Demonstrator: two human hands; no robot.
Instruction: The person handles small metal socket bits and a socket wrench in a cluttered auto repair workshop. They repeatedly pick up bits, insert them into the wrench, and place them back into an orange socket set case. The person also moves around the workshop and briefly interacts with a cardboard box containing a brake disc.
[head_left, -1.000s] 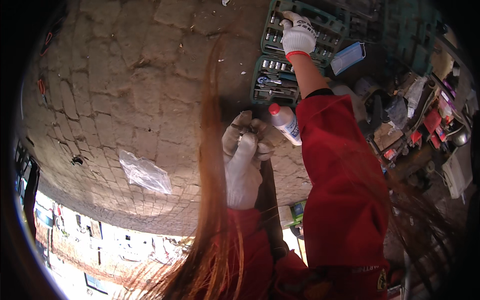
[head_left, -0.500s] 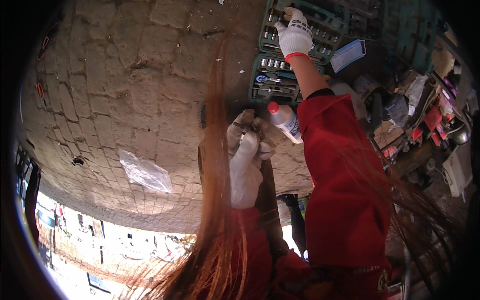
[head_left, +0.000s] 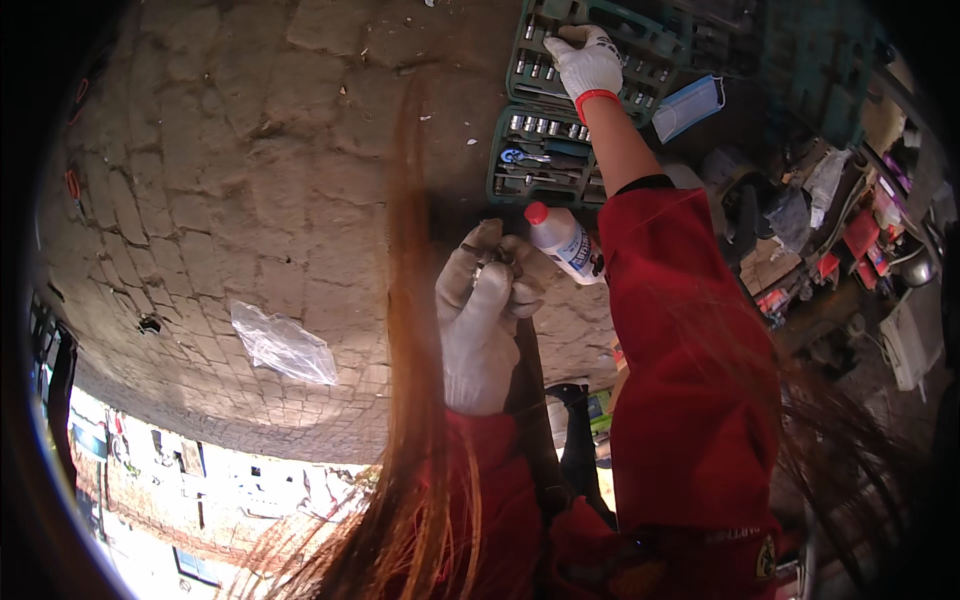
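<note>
My left hand [head_left: 478, 325], in a whitish glove soiled at the fingers, is closed around a small shiny metal part [head_left: 490, 266]. Fingers hide most of that part, so its kind cannot be told. My right hand [head_left: 588, 68], in a white knitted glove with a red cuff, reaches over the upper half of a green socket-set case [head_left: 497, 155]. Its fingers curl together at a row of small sockets; whatever is between the fingertips is hidden. The case's lower half holds larger sockets [head_left: 540, 125] and a ratchet wrench [head_left: 520, 156] with a blue head.
A white bottle [head_left: 568, 245] with a red cap is between my left hand and right sleeve. A blue face mask [head_left: 690, 108] lies right of the case. Clear plastic film [head_left: 283, 343] lies on the brick floor at left. Mixed clutter fills the right side. Loose hair crosses the view.
My right hand has come slightly nearer over the case, and its fingers have curled closer together. My left hand keeps its grip on the metal part. The view has shifted slightly.
</note>
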